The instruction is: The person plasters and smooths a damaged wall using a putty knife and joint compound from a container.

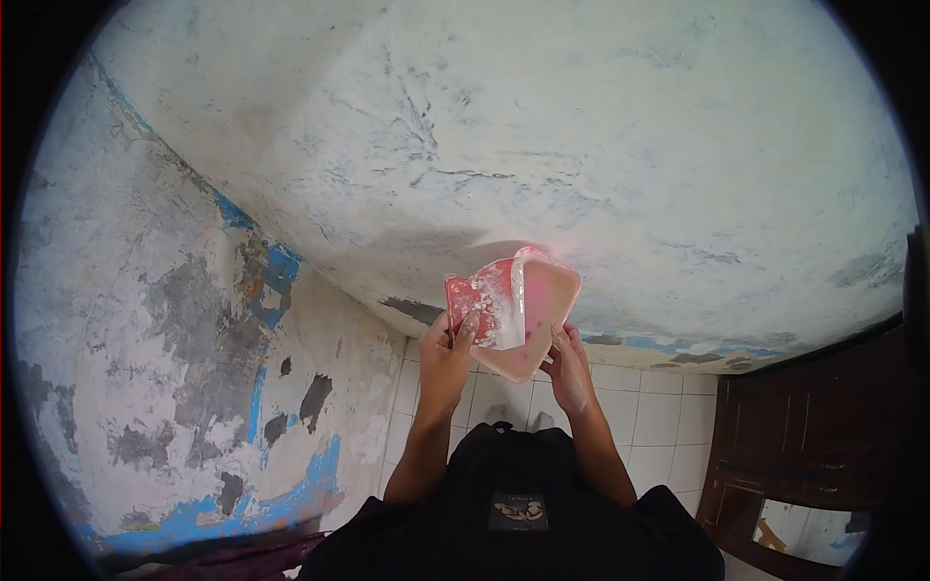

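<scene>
Two bare hands show in the head view, both raised in front of the wall (630,116). The left hand (446,363) has its grip closed on a red scraper (477,290), thumb on the near face and fingers mostly hidden behind. White paste (502,315) coats the scraper, thickest toward its straight right edge. The scraper lies across the left part of a pink tray (559,261), hiding that side; whether they touch, I cannot tell. The right hand (572,373) has its grip closed on the tray's lower right edge, with the thumb at the rim. A pale film covers much of the tray's inside.

Left, a side wall (194,329) shows blue and grey patches. Below lies a floor (659,416) of white tiles, with a dark cabinet (775,416) along its right edge.
</scene>
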